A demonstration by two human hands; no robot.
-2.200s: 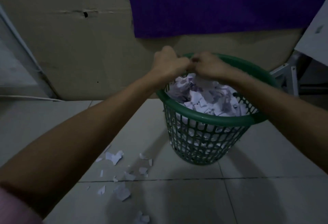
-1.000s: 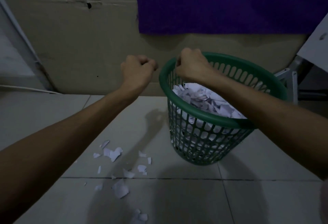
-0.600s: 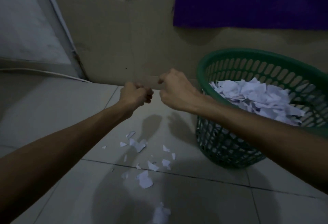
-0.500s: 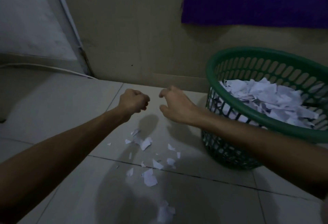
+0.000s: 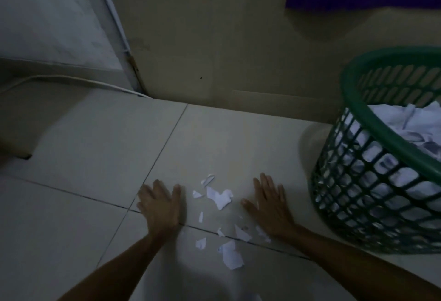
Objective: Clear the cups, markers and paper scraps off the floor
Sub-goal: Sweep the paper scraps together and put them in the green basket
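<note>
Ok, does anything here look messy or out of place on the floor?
Yes: torn paper scraps lie scattered on the floor tiles between the flat left hand and right hand, beside the green basket, which is already full of paper.

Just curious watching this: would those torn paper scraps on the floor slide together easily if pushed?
Probably: the paper scraps look thin, light and flat on smooth tile. Tiny bits may slip under the left hand or right hand.
</note>
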